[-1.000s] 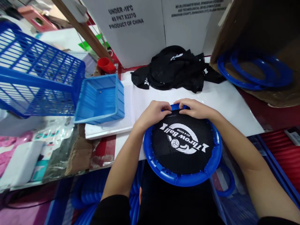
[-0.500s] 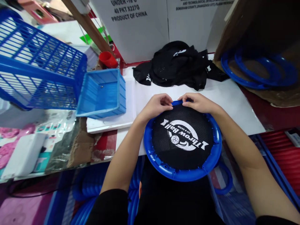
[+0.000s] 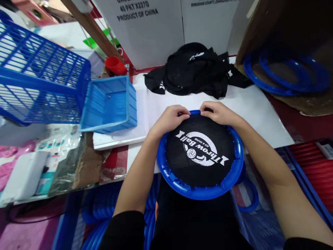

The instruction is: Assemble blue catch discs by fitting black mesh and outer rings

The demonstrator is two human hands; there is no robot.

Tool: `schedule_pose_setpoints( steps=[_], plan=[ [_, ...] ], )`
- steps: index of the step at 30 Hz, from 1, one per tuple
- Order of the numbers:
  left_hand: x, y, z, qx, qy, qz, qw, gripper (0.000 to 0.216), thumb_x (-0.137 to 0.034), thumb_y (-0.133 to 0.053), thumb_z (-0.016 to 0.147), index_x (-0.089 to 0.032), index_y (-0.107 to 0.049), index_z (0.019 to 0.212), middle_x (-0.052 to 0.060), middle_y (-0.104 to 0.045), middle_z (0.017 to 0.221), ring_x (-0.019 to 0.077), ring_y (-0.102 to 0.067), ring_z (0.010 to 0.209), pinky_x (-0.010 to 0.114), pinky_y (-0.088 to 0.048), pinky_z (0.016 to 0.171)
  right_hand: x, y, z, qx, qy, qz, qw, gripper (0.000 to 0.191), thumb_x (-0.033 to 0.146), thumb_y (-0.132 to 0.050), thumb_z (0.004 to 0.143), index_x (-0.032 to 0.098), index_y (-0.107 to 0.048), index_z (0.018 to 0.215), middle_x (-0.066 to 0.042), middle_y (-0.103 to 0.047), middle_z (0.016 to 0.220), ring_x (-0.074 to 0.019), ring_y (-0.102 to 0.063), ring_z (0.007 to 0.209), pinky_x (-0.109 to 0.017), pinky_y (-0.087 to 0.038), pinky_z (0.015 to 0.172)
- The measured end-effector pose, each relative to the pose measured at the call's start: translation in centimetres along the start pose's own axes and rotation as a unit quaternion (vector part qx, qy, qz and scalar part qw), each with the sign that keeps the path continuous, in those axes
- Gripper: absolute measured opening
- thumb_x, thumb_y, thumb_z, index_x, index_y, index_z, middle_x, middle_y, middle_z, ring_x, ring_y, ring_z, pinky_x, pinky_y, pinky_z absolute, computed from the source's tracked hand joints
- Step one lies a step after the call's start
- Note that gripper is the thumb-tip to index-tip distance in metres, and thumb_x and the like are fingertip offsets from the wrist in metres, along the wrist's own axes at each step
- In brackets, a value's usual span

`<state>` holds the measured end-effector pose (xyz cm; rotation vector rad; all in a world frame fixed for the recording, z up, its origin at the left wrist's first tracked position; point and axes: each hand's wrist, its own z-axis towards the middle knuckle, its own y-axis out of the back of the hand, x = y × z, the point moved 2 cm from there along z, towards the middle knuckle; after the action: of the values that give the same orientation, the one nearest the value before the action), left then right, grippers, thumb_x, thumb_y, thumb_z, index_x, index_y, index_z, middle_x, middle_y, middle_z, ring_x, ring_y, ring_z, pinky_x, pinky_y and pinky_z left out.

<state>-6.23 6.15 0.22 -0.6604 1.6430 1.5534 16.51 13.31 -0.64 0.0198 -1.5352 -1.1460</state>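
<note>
A black mesh disc [image 3: 179,166] printed with "Throw Ball" in white lies inside a blue plastic ring [image 3: 200,193]. The lettering is upside down in part and slanted. At the ring's far edge, my left hand [image 3: 174,117] pinches the mesh's border against the rim. My right hand [image 3: 216,113] pinches the same border a short way to the right, its thumb and fingers pressed together. A short stretch of blue rim shows between the hands. The near side of the ring overhangs the table's front edge, above my lap.
Black mesh pieces [image 3: 194,71] lie heaped behind the ring. A light-blue bin [image 3: 108,104] and a blue basket [image 3: 39,69] stand at the left. More blue rings [image 3: 283,78] rest in a carton at the right. White cartons [image 3: 153,38] form the back wall.
Both hands stay at the far rim, and the mesh border there now covers more of it. The whole view has shifted slightly.
</note>
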Motion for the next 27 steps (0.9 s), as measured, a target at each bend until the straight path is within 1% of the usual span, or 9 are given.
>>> schedule_pose_setpoints(
  steps=[2,6,9,14,17,21,24,27],
  plan=[
    [-0.04,0.08,-0.01,-0.001,-0.006,0.005,1.0,0.013,-0.019,-0.068,0.091,-0.021,-0.081,0.092,0.005,-0.082,0.101,0.0202,-0.072,0.095,0.038,-0.058,0.095,-0.12,0.01,0.05,-0.001,0.014,0.004,1.0,0.009,0.03,-0.061,0.095,0.024,-0.061,0.089,-0.005,-0.069,0.097,-0.0245,-0.062,0.092,-0.043,-0.051,0.09],
    [0.11,0.18,0.1,0.02,-0.008,-0.021,1.0,0.016,-0.018,-0.067,0.092,-0.02,-0.083,0.093,0.005,-0.083,0.099,0.0199,-0.074,0.094,0.038,-0.058,0.097,-0.36,0.11,0.17,-0.005,0.045,0.001,0.999,0.006,0.027,-0.061,0.096,0.025,-0.06,0.09,-0.008,-0.069,0.113,-0.0273,-0.063,0.108,-0.047,-0.051,0.103],
    [0.39,0.36,0.31,0.019,0.0,-0.046,0.999,0.017,-0.016,-0.069,0.09,-0.02,-0.085,0.094,0.006,-0.085,0.1,0.0209,-0.076,0.096,0.038,-0.059,0.098,-0.52,0.1,0.27,0.008,0.036,-0.007,0.999,0.007,0.026,-0.06,0.096,0.026,-0.06,0.089,-0.008,-0.069,0.111,-0.0272,-0.064,0.107,-0.049,-0.052,0.104],
    [0.71,0.5,0.51,0.023,0.006,-0.067,0.997,0.018,-0.016,-0.071,0.088,-0.02,-0.086,0.097,0.007,-0.085,0.105,0.0221,-0.077,0.099,0.04,-0.061,0.1,-0.57,-0.06,0.33,0.002,0.031,-0.016,0.999,0.007,0.026,-0.061,0.095,0.026,-0.062,0.088,-0.009,-0.07,0.111,-0.0284,-0.065,0.108,-0.051,-0.052,0.105],
    [0.63,0.43,0.41,0.01,0.005,-0.064,0.998,0.017,-0.015,-0.071,0.088,-0.019,-0.086,0.097,0.007,-0.085,0.103,0.0218,-0.077,0.098,0.04,-0.061,0.099,-0.55,-0.18,0.29,-0.007,0.027,-0.018,0.999,0.007,0.026,-0.062,0.094,0.026,-0.063,0.087,-0.009,-0.071,0.113,-0.0291,-0.065,0.111,-0.052,-0.052,0.107],
    [0.44,0.42,0.21,-0.01,0.006,-0.051,0.999,0.015,-0.017,-0.074,0.086,-0.019,-0.086,0.096,0.007,-0.085,0.099,0.0215,-0.077,0.094,0.038,-0.061,0.094,-0.48,-0.26,0.32,-0.014,0.018,-0.02,1.0,0.008,0.025,-0.063,0.092,0.026,-0.064,0.085,-0.009,-0.072,0.113,-0.0289,-0.066,0.11,-0.053,-0.052,0.107],
    [0.33,0.53,0.15,-0.022,-0.002,-0.031,0.999,0.012,-0.019,-0.076,0.084,-0.02,-0.085,0.092,0.006,-0.084,0.094,0.0209,-0.077,0.089,0.037,-0.061,0.09,-0.43,-0.25,0.38,-0.009,0.014,-0.021,1.0,0.008,0.025,-0.063,0.092,0.025,-0.064,0.084,-0.009,-0.072,0.114,-0.0285,-0.066,0.11,-0.053,-0.052,0.108],
    [0.41,0.7,0.14,-0.044,-0.012,-0.002,0.999,0.011,-0.022,-0.078,0.083,-0.02,-0.084,0.093,0.005,-0.084,0.09,0.0207,-0.076,0.087,0.037,-0.06,0.087,-0.49,-0.16,0.39,-0.002,0.009,-0.031,0.999,0.008,0.026,-0.063,0.093,0.025,-0.065,0.085,-0.01,-0.071,0.115,-0.0286,-0.066,0.11,-0.052,-0.053,0.107]
  ],
)
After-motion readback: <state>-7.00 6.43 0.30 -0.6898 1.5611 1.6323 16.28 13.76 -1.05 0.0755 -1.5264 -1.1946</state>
